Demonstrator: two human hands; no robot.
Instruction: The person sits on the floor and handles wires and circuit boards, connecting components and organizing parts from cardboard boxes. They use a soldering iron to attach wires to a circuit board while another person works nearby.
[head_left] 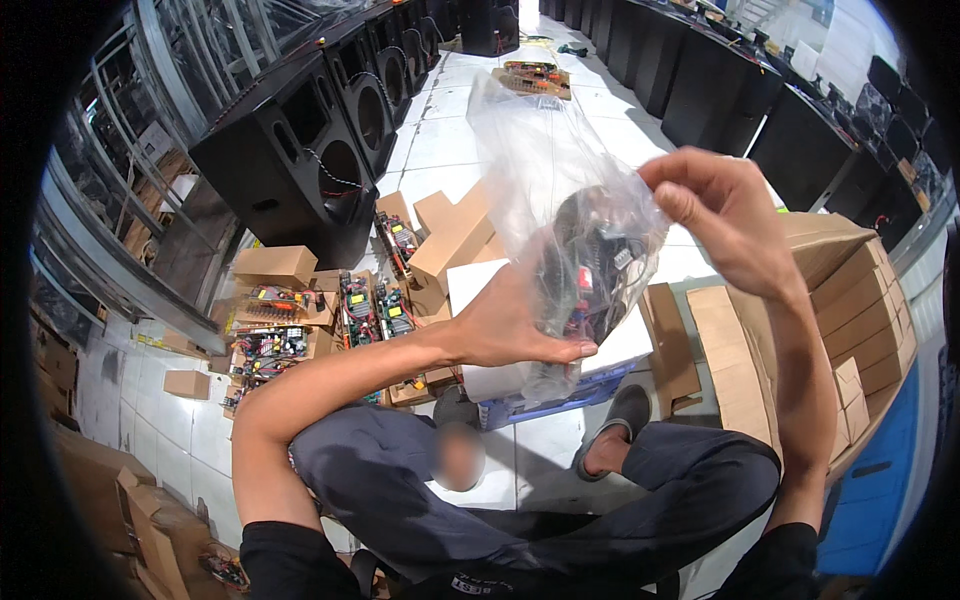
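A clear plastic bag (525, 150) is held up in front of me, above a white-topped stand. Inside it sit dark electronic parts with wires (600, 265), with white connectors and a bit of red showing through the film. My left hand (505, 320) grips the bag from the left, thumb lying across its lower front. On the upper right, my right hand (728, 215) is curled at the bag's edge, its fingertips on the film. The bag's upper end stands loose and crumpled, leaning to the left.
Below the bag is a white surface on a blue crate (535, 405). Several circuit boards (270, 345) and small cardboard boxes (275, 265) lie on the floor at left. A large open carton (735, 350) of boxes stands at right. Black speaker cabinets (290, 160) line both sides.
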